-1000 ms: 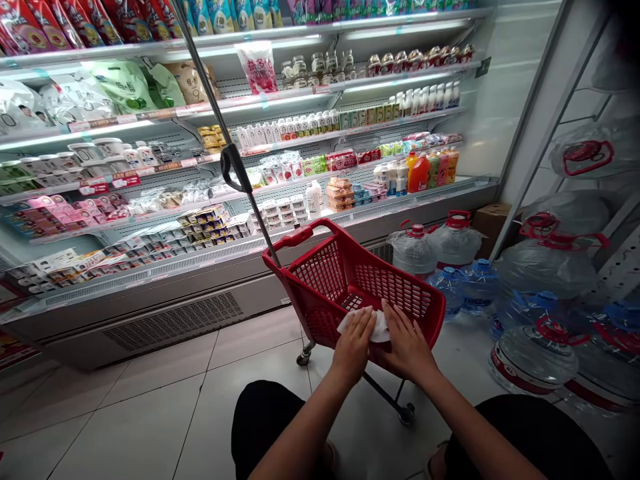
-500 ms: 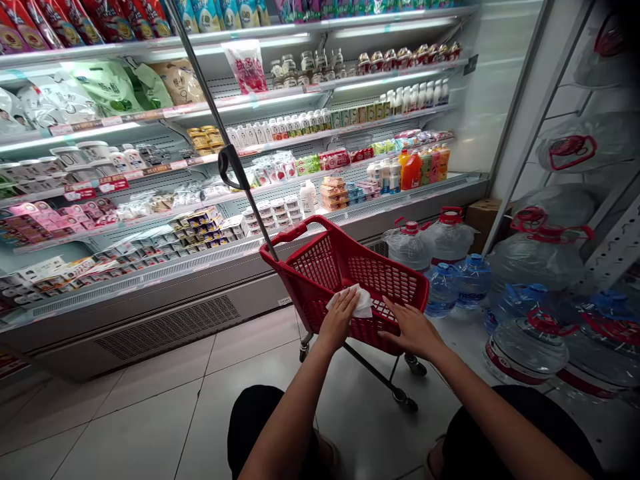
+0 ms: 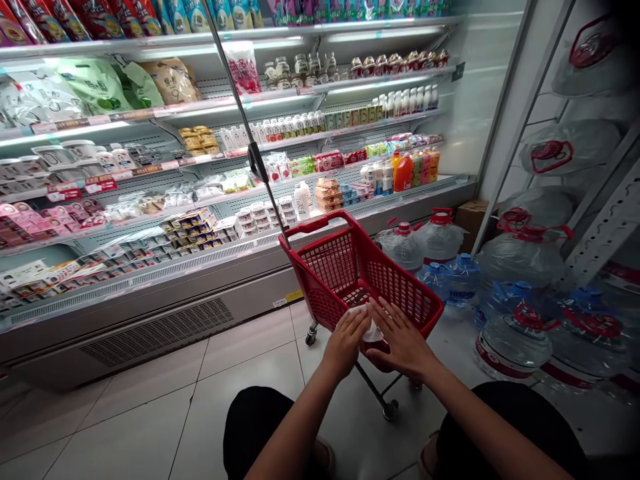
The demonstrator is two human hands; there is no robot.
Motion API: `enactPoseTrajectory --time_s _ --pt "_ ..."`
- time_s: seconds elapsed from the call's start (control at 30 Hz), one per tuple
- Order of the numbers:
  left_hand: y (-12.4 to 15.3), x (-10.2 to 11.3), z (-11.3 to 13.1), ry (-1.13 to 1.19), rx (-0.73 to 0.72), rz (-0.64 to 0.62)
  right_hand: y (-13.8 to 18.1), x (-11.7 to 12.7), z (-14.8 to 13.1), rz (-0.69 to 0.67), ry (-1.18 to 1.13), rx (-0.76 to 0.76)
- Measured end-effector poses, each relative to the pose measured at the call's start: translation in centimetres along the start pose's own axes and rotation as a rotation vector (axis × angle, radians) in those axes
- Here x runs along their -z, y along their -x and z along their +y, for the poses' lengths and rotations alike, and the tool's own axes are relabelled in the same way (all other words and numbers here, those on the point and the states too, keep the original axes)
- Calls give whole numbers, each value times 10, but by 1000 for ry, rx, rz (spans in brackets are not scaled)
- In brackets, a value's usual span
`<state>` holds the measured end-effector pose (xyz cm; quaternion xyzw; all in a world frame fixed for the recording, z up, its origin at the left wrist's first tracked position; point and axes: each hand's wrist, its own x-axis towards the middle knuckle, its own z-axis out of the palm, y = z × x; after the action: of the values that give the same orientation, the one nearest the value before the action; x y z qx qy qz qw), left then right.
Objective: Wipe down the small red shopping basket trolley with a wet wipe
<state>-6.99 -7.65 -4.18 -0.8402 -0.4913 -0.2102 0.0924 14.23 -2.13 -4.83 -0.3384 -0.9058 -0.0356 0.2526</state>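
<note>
A small red shopping trolley (image 3: 327, 300) stands in front of me, with slotted basket walls and dark metal legs on castors. A crumpled white wipe (image 3: 372, 332) lies against its near rim. My left hand (image 3: 346, 341) holds the wipe to the rim, fingers laid together over it. Close beside it, my right hand (image 3: 400, 339) reaches over the near corner with fingers stretched out, their tips at the wipe's right edge. Whether the right fingers press on the wipe or only hover is hard to tell. The part of the wipe under my left palm is hidden.
Behind the trolley runs a refrigerated shelf (image 3: 240, 260) full of dairy packs and bottles. A dark pole (image 3: 245, 127) rises at the trolley's far left corner. Large water bottles (image 3: 515, 343) crowd the floor at the right. My knees flank the tiled floor (image 3: 135, 420).
My right hand has moved left, up to the wipe and my left hand. The trolley sits slightly further right in view, and the pole has shifted right with it.
</note>
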Motion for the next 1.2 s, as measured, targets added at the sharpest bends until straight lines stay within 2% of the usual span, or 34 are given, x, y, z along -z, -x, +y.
enactPoseTrajectory --time_s 0.07,0.17,0.27,0.37,0.43,0.5,0.57,0.67,0.73,0.87,1.07,1.13,1.2 --pt "2 10 -8 -21 45 7 0 4 14 -1 7 13" --pt "5 14 -9 -24 155 48 0 4 29 9 21 -59" --pt "12 1 14 -29 199 77 1 -4 25 -27 19 -100" --pt "26 -15 43 -57 124 53 1 -12 10 -17 29 -201" --pt "34 -18 52 -77 75 31 -1 -15 -2 -3 33 -253" --pt "39 -11 46 -90 68 25 -3 -17 -12 0 32 -273" --pt "40 0 30 -100 106 43 -4 -17 -17 -9 26 -257" --pt "40 15 5 -122 185 88 -3 -12 -9 -37 14 -159" --pt "42 17 -2 -143 208 107 0 -8 2 -38 16 -111" --pt "46 1 14 -186 217 118 3 -5 14 -44 18 -70" --pt "35 -44 70 -181 180 97 -1 -3 -9 -53 13 -98" --pt "32 -48 73 -188 127 88 -1 0 -14 -50 0 -91" --pt "35 -39 62 -209 66 67 0 3 -15 -39 -5 -80"
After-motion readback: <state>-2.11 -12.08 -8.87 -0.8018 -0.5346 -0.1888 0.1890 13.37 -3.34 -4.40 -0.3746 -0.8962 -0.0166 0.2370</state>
